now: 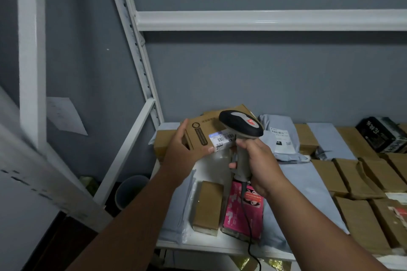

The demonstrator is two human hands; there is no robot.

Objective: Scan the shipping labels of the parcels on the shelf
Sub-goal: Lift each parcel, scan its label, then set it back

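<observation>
left hand (182,149) grips brown box (204,132) above the shelf (211,246) | right hand (256,165) wraps scanner (241,125) handle, head touching box | white label (221,139): barcode, perhaps "50", rest blurred | pink packet (243,211) below scanner

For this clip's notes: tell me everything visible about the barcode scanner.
The barcode scanner is a handheld, pistol-shaped unit: black head with a grey top inset and a red sticker, a grey plastic-looking handle, and a dark cable running down from its base. The right hand grips the handle, holding it upright, the head over the white shipping label on the cardboard box held by the left hand.
</observation>
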